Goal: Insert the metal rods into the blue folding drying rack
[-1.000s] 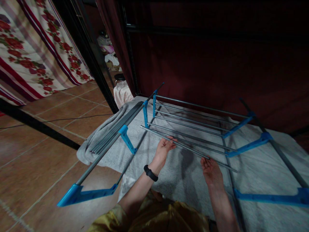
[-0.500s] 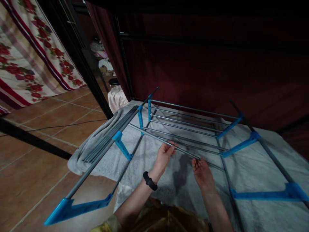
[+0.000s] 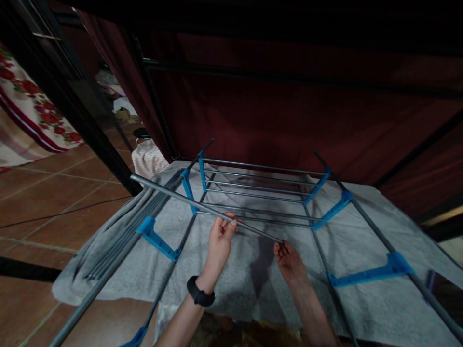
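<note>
A long grey metal tube (image 3: 173,194) slants across in front of me, its far left end raised over a bundle of loose tubes (image 3: 144,226). My left hand (image 3: 220,241) pinches it near the middle, palm side toward the tube. At the tube's lower right end, the curled fingertips of my right hand (image 3: 290,262) grip the tip. Behind both hands lies a partly built rack, with several crossbars (image 3: 253,185) fitted between blue plastic brackets. The nearest brackets, one at left (image 3: 157,239) and one at right (image 3: 372,275), have no bar between them.
A grey blanket (image 3: 231,299) covers the surface under the rack. A dark red curtain (image 3: 260,111) hangs behind it. Black metal posts (image 3: 83,115) stand at left, over a tiled floor (image 3: 54,193) with a cable. A patterned cloth (image 3: 148,159) hangs on a stool beyond.
The tube has shifted left and its left end has risen, now reaching over the loose bundle. Both hands stay on it. My view has turned to the right.
</note>
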`<action>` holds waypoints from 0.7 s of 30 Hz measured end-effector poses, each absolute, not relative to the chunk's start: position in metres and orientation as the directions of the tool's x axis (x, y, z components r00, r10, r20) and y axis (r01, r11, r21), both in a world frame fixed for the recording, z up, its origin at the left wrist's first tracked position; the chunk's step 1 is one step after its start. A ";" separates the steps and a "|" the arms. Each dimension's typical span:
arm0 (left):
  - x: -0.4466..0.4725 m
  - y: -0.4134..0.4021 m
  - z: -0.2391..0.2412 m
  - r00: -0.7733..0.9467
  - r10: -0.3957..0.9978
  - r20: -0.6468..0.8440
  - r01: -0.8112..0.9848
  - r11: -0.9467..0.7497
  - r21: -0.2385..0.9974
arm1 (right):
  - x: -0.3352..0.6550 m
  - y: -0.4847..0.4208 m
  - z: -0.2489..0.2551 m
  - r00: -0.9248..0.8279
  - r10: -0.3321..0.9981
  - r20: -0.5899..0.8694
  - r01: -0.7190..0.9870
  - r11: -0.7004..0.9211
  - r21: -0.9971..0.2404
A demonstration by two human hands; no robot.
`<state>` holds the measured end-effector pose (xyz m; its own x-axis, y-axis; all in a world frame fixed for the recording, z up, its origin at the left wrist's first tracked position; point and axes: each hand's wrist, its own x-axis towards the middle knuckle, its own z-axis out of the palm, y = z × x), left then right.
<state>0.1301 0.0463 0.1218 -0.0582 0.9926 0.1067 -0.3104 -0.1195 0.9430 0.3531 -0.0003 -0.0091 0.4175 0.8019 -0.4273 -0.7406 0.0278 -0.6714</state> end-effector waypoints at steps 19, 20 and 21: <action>0.149 0.043 0.103 -0.073 0.977 0.199 -0.135 -0.207 0.969 | 0.301 -0.020 -0.020 0.250 0.818 -0.518 -0.734 -0.189 -0.652; 0.155 0.040 0.097 -0.048 0.982 0.183 -0.140 -0.188 0.972 | 0.294 -0.023 -0.021 0.223 0.823 -0.523 -0.725 -0.219 -0.653; 0.161 0.037 0.090 -0.029 0.986 0.166 -0.138 -0.168 0.976 | 0.288 -0.025 -0.020 0.202 0.825 -0.528 -0.716 -0.243 -0.654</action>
<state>0.1605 0.0365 0.0901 -0.0293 0.9857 0.1659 -0.1382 -0.1684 0.9760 0.2882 -0.0249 -0.0199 0.2019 0.8251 -0.5277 -0.7165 -0.2430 -0.6539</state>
